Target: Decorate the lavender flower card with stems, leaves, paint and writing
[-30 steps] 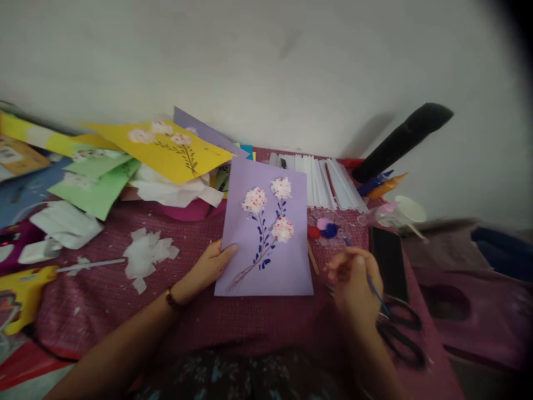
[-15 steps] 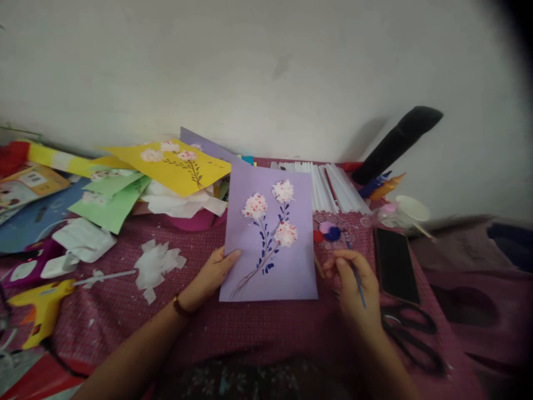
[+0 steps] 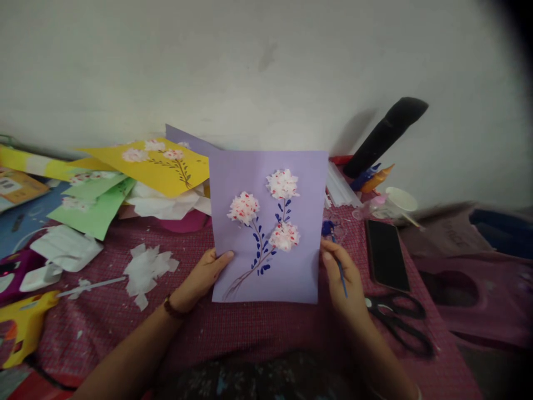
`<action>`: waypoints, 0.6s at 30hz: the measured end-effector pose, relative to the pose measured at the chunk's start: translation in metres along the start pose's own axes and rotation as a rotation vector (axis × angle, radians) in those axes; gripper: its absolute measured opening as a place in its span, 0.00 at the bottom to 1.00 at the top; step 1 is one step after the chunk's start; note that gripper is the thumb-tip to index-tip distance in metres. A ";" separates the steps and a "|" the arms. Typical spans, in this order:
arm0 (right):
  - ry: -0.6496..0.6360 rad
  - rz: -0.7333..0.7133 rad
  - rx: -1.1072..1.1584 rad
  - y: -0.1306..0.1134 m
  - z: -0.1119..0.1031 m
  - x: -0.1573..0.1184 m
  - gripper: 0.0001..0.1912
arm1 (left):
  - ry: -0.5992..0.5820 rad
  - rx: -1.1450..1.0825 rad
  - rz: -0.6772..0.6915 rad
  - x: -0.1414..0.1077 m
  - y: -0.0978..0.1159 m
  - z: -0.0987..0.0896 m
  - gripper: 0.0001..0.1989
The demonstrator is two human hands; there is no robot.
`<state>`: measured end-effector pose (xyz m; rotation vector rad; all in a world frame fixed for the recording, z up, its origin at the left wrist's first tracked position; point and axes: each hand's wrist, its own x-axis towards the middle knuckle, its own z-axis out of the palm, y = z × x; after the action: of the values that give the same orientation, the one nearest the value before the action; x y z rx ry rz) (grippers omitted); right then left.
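In the head view, the purple sheet [image 3: 297,278] was up above the table [image 3: 233,339]. At its left edge the left hand [image 3: 208,272] pinched it; at its right edge the right hand [image 3: 343,275] pinched a blue brush [image 3: 342,278]. Right of the sheet lay a phone [image 3: 388,255] and scissors [image 3: 397,322].

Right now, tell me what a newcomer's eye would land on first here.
Probably the large purple sheet in the middle, between the left hand and right hand, with its three fluffy flowers. Next, the yellow flowered sheet at the back left, then the long black object slanting up at the back right.
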<state>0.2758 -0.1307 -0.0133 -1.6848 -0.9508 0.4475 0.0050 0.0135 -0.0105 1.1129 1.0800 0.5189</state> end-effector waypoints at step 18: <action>-0.080 -0.060 -0.009 -0.018 0.003 -0.002 0.12 | -0.103 -0.040 -0.011 -0.004 -0.003 -0.008 0.33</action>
<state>0.2660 -0.1291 0.0019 -1.6521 -1.0605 0.4735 -0.0046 0.0131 -0.0124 1.0863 0.9822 0.4676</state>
